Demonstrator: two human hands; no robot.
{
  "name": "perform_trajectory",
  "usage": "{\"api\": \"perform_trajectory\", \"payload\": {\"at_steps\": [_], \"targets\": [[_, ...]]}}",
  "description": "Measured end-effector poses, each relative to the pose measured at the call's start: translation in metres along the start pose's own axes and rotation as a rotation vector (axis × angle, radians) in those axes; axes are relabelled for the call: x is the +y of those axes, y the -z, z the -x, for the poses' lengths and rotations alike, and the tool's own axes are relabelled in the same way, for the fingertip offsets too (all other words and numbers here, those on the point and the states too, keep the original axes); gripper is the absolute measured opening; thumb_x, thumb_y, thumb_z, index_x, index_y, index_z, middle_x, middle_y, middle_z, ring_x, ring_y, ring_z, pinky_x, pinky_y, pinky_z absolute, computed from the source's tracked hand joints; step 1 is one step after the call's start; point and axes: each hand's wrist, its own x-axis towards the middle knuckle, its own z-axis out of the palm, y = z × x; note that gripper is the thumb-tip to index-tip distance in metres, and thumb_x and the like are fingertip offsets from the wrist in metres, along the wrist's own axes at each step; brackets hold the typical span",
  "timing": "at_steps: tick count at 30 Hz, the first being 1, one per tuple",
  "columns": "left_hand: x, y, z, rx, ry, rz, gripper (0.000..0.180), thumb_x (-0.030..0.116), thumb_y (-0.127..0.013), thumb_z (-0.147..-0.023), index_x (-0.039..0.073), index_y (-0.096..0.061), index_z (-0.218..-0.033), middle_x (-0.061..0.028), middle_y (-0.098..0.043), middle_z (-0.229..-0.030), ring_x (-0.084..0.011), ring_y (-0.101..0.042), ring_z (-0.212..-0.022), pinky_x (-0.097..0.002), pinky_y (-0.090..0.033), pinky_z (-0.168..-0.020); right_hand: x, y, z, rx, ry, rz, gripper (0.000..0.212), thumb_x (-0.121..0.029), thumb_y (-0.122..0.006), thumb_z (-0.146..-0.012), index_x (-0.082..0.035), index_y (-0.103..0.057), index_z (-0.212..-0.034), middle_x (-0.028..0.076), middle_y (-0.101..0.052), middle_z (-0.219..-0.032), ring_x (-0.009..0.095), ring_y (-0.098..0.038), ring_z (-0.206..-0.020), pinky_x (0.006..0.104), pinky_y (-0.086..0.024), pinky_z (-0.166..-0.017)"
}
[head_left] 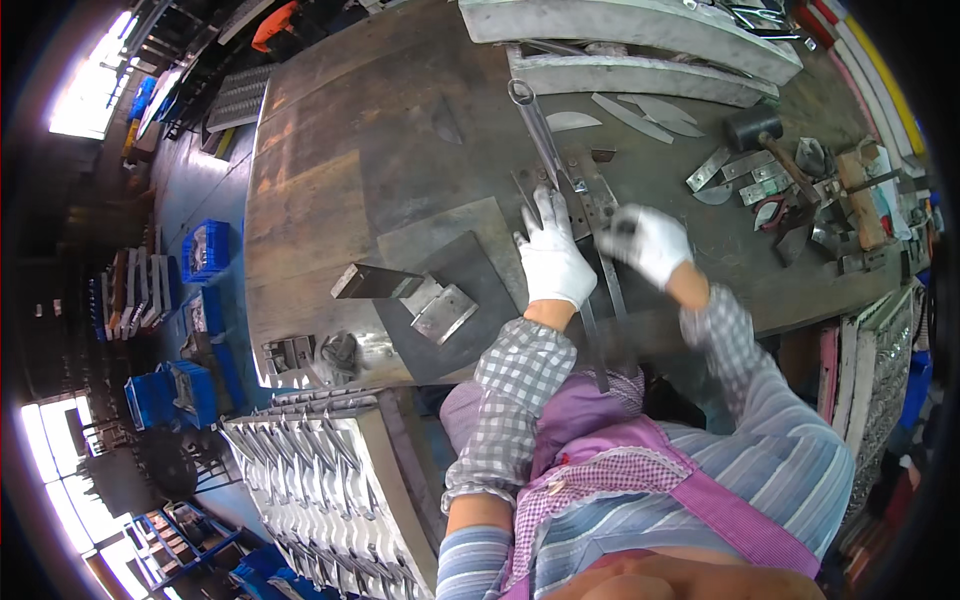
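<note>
A metal fixture point(577, 190) stands on the worn steel-topped bench. From it a long tubular lever point(538, 130) slants away toward the far side. My left hand point(555, 262), in a white glove, lies beside the fixture's left side with its fingers stretched out and reaching to the lever's base. What is under its palm is hidden. Just right of the fixture, my right hand point(655, 245), also gloved, is blurred by motion with its fingers curled; whether it holds anything is not visible. A narrow flat metal strip point(611, 285) runs between my hands toward the near edge.
Left of my left hand, angled metal brackets point(445, 314) sit on a dark plate point(420, 345). A black-headed mallet point(752, 127) and several metal pieces lie at the right. Long pale metal beams point(640, 75) and curved offcuts point(635, 117) lie at the back. A rack of metal parts point(320, 490) stands front left.
</note>
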Motion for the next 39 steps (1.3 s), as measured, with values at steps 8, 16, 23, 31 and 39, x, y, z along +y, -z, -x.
{"api": "perform_trajectory", "payload": {"at_steps": [8, 16, 23, 31, 39], "targets": [[0.013, -0.009, 0.036, 0.099, -0.018, 0.098, 0.082, 0.001, -0.067, -0.071, -0.005, -0.037, -0.147, -0.0205, -0.025, -0.158, -0.0486, -0.032, -0.141, -0.0545, -0.033, -0.115, 0.008, -0.061, 0.076, 0.178, 0.098, 0.109, 0.046, -0.017, -0.077, -0.069, -0.003, -0.065, -0.111, 0.019, -0.064, -0.102, 0.04, -0.061, -0.102, 0.0469, -0.05, -0.089], [0.026, -0.038, 0.109, 0.115, -0.082, 0.268, 0.077, -0.004, -0.06, -0.071, -0.006, -0.04, -0.145, -0.0285, -0.016, -0.161, -0.0466, -0.024, -0.148, -0.0594, -0.027, -0.117, 0.049, -0.05, 0.068, 0.26, 0.315, 0.08, 0.061, -0.016, -0.072, -0.061, 0.001, -0.061, -0.119, 0.022, -0.062, -0.106, 0.043, -0.059, -0.102, 0.0502, -0.049, -0.09], [0.028, -0.044, 0.107, 0.095, -0.083, 0.218, 0.081, -0.002, -0.062, -0.069, -0.007, -0.038, -0.146, -0.0294, -0.017, -0.16, -0.0471, -0.023, -0.148, -0.0626, -0.024, -0.117, 0.053, -0.019, 0.057, 0.014, 0.248, 0.135, 0.063, -0.019, -0.072, -0.063, -0.002, -0.061, -0.122, 0.018, -0.06, -0.104, 0.041, -0.057, -0.101, 0.0487, -0.048, -0.087], [0.033, -0.006, 0.004, 0.16, -0.004, 0.275, 0.095, 0.009, -0.071, -0.067, -0.01, -0.028, -0.15, -0.0296, -0.016, -0.16, -0.0476, -0.016, -0.149, -0.0545, -0.019, -0.122, 0.079, 0.009, 0.036, -0.06, 0.204, 0.209, 0.061, -0.024, -0.074, -0.066, -0.003, -0.063, -0.122, 0.017, -0.064, -0.109, 0.039, -0.059, -0.105, 0.0464, -0.048, -0.092], [0.023, -0.02, -0.003, 0.175, -0.032, 0.38, 0.093, 0.021, -0.072, -0.074, -0.009, -0.028, -0.15, -0.0323, -0.019, -0.159, -0.0468, -0.016, -0.15, -0.0567, -0.02, -0.121, 0.01, -0.008, -0.112, 0.145, 0.337, -0.672, 0.068, -0.036, -0.082, -0.082, 0.001, -0.059, -0.134, 0.013, -0.071, -0.118, 0.021, -0.066, -0.104, 0.0326, -0.051, -0.092]]}}
